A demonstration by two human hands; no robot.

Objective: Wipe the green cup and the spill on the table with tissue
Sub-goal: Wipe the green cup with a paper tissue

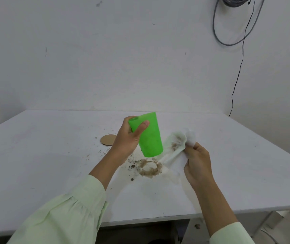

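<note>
My left hand (129, 138) grips the green cup (149, 138) near its rim and holds it in the air, tilted, with its base pointing down toward the table. My right hand (197, 162) is shut on a white tissue (175, 148) just right of the cup, a small gap between them. The tissue is crumpled and carries brown stains. Below the cup, a brown ring-shaped spill (150, 167) with dark crumbs lies on the white table (52, 155).
A round cardboard coaster (107, 140) lies left of the cup, with small specks scattered around it. A white wall stands behind the table. Grey and black cables (235, 41) hang at the upper right. The table's front edge runs near my forearms.
</note>
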